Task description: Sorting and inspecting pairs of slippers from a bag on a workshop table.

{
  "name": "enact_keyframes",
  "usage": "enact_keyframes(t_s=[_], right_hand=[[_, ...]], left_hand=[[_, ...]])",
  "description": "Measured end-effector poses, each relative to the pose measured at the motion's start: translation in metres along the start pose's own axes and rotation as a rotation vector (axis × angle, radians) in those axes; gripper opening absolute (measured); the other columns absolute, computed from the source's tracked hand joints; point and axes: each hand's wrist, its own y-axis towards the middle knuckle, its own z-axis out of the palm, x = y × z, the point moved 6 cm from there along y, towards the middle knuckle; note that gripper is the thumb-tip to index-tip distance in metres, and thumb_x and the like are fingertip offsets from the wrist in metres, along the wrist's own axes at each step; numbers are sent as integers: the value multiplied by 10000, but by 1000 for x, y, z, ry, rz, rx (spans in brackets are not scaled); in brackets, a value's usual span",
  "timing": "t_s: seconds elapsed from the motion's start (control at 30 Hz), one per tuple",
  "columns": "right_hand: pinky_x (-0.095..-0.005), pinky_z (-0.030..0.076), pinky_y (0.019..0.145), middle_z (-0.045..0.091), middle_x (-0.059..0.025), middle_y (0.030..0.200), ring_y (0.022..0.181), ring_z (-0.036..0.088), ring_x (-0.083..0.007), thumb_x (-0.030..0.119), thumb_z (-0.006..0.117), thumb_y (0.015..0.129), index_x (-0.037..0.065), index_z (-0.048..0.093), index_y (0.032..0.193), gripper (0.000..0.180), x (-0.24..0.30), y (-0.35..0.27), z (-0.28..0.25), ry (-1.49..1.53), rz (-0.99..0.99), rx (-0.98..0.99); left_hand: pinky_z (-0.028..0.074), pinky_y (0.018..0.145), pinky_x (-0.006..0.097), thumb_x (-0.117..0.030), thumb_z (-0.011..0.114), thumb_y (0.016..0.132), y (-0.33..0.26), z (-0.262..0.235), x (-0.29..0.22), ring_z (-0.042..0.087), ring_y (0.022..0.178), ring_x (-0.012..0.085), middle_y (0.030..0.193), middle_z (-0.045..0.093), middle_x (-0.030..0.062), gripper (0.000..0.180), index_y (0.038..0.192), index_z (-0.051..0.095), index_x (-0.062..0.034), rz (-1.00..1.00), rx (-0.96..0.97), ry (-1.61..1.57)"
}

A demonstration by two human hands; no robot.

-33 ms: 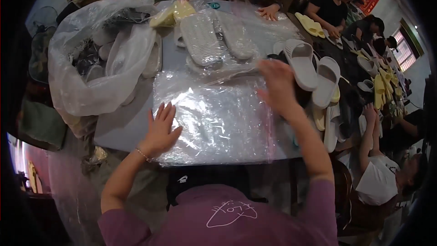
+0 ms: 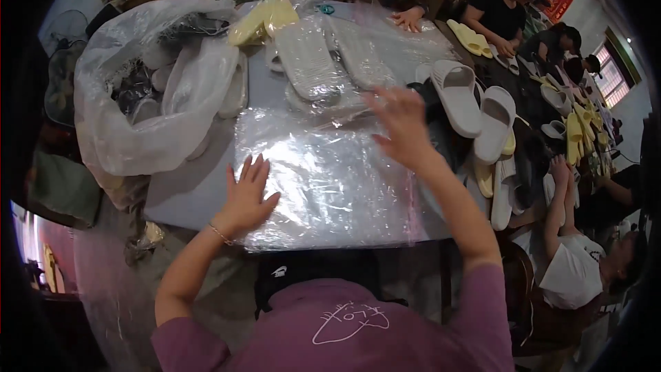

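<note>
On the grey table (image 2: 193, 189), a stack of clear plastic bags (image 2: 323, 179) is spread flat at the near edge. The left hand (image 2: 246, 196) is laid open on the stack's near left corner, fingers splayed, nothing gripped. The right hand (image 2: 399, 124) is raised, blurred, above the stack's far right corner, open and empty. The slick film could probably slide or wrinkle, since it is pinned at one corner only. White slippers (image 2: 475, 107) lie just right of the stack; a big bag of slippers (image 2: 151, 83) sits to its far left.
</note>
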Motion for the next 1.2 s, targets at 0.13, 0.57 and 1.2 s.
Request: enact_keyframes(t_s=[0.13, 0.57, 1.2], right_hand=[[-482, 323, 988, 556, -104, 1221, 1176, 471, -306, 135, 647, 758, 165, 554, 1188, 440, -1, 76, 64, -6, -42, -147], [-361, 567, 633, 633, -117, 900, 743, 637, -215, 109, 439, 928, 13, 572, 1012, 184, 6, 225, -106, 1311, 290, -513], [-249, 468, 566, 650, -63, 813, 667, 607, -105, 384, 565, 922, 0, 645, 845, 399, -51, -194, 10, 763, 1181, 139]], left_hand=[[58, 1120, 593, -284, 492, 868, 1, -14, -22, 221, 1398, 354, 1476, 311, 190, 599, 1392, 368, -20, 221, -88, 158], [214, 1133, 421, -334, 554, 920, 13, 11, 21, 329, 1358, 302, 1449, 375, 157, 633, 1423, 321, -29, 29, 45, -903], [467, 729, 238, -295, 567, 933, -48, 16, 17, 559, 850, 71, 1014, 608, 23, 400, 1228, 533, -27, -501, 78, -1395]])
